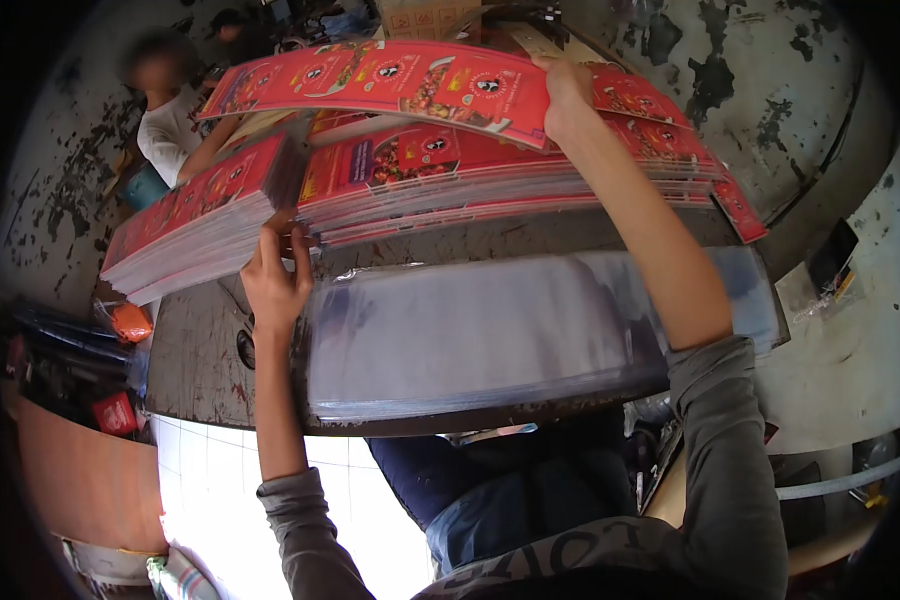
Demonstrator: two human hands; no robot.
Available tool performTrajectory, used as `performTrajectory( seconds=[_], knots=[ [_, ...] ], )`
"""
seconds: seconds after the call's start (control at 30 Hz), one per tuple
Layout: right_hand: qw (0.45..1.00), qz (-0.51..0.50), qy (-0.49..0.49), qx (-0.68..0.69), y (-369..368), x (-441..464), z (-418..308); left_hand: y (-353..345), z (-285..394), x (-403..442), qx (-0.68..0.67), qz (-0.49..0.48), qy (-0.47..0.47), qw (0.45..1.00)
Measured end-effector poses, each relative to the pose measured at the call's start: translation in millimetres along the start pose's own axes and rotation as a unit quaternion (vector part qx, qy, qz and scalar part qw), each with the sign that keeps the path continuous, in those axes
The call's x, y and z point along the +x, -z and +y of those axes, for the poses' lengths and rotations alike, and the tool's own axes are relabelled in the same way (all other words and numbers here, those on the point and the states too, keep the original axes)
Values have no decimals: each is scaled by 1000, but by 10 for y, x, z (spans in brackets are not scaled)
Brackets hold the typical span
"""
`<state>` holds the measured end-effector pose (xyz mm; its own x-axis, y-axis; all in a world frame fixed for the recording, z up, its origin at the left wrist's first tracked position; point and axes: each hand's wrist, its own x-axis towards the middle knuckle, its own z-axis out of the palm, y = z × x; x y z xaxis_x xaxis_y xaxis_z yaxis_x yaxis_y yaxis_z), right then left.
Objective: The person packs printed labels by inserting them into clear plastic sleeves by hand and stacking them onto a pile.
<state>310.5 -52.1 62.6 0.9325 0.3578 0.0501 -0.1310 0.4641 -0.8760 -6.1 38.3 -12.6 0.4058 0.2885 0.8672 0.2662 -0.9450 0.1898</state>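
A long red printed sheet (390, 85) with food pictures and round logos is raised above the table, slightly bowed. My right hand (568, 98) is closed on its right end. My left hand (278, 268) is at the near corner of the left stack of red printed sheets (195, 215), fingers apart and slightly bent; whether the fingertips touch the stack is unclear. Beside it, a wide stack of the same red sheets (420, 185) spreads across the back of the table, partly hidden by the raised sheet. Nearer my body lies a pile of clear plastic sleeves (490, 330).
The dark worn table (205, 350) carries the stacks. Another person (170, 125) is at the far left, close to the raised sheet's left end. A cardboard box (425, 18) is at the back. An orange plastic bag (130, 322) sits beyond the table's left edge.
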Motion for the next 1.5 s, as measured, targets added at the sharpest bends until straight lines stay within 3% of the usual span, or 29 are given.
performTrajectory(
  seconds=[0.07, 0.13, 0.2, 0.27, 0.33, 0.4, 0.83, 1.23, 1.33, 1.37, 1.4, 1.5],
  knots=[
    [998, 19, 49, -30, -134, -65, 86, 10, 3, 0, -3, 3, 0, 1000],
    [980, 23, 172, -101, -219, -208, 75, 18, 18, 4, -9, 4, 1, 1000],
    [982, 30, 156, -103, -294, -228, 111, 17, 34, 3, -5, 6, -2, 1000],
    [957, 40, 245, -147, -328, -345, 72, -1, 19, 2, -6, 1, -6, 1000],
    [965, 6, 236, -113, -351, -221, 160, -4, 6, -15, -5, -2, -9, 1000],
    [924, 20, 362, -124, -398, -185, 201, -1, 9, -13, 1, -9, -8, 1000],
    [905, 2, 386, -177, -414, -472, 35, -16, 39, -17, 4, -31, -14, 999],
    [918, -23, 372, -136, -588, -403, 216, -19, 49, -30, 6, -43, -4, 999],
    [889, -94, 410, -181, -638, -494, 204, -17, 45, -27, 6, -45, -6, 999],
    [914, -235, 271, -190, -553, -575, 74, -9, 62, -22, 3, -46, -11, 999],
    [902, -367, 122, -192, -462, -616, -23, -8, 85, -13, 1, -48, -15, 999],
    [766, -361, 357, -394, -264, -235, 7, -10, 134, -3, -2, -62, -28, 998]
  ],
)
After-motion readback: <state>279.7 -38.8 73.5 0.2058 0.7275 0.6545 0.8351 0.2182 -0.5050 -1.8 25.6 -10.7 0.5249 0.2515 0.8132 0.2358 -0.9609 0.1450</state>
